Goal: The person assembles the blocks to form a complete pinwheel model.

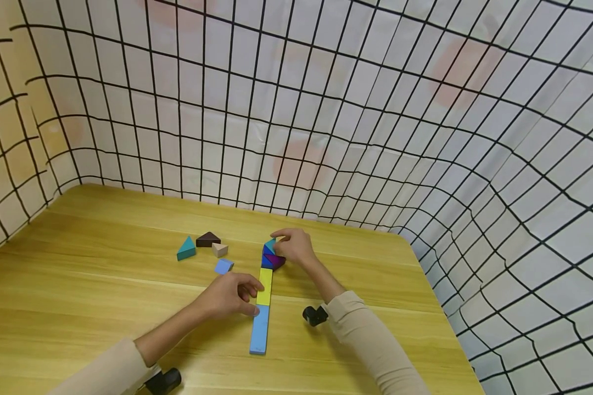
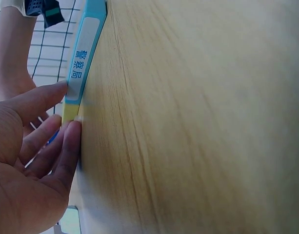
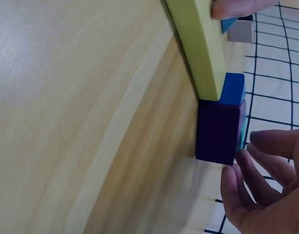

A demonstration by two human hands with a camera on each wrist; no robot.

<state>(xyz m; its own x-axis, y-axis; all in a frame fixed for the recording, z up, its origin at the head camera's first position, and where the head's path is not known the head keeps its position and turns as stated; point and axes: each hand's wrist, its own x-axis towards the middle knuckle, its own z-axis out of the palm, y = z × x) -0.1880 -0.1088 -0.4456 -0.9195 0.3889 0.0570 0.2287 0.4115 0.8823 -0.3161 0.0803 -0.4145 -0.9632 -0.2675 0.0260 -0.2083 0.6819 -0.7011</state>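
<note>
A blue long block (image 1: 259, 329) and a yellow long block (image 1: 264, 288) lie end to end. My left hand (image 1: 229, 296) rests beside their joint, thumb on the blue block and loosely bent fingers against the yellow one. The blue block's side carries a white label (image 2: 83, 58) with Chinese characters. Beyond the yellow block stand blue pieces (image 1: 267, 259) and a purple triangular block (image 3: 218, 131), close together. At their far end my right hand (image 1: 295, 246) pinches a corner of a teal triangular block (image 1: 269, 246); its fingers partly hide it.
Left of the row lie another teal triangular block (image 1: 186, 249), a dark brown triangle (image 1: 208, 240), a beige block (image 1: 219, 250) and a light blue block (image 1: 224, 266). A black wire grid (image 1: 242, 142) with white sheeting borders the wooden table (image 1: 104, 274).
</note>
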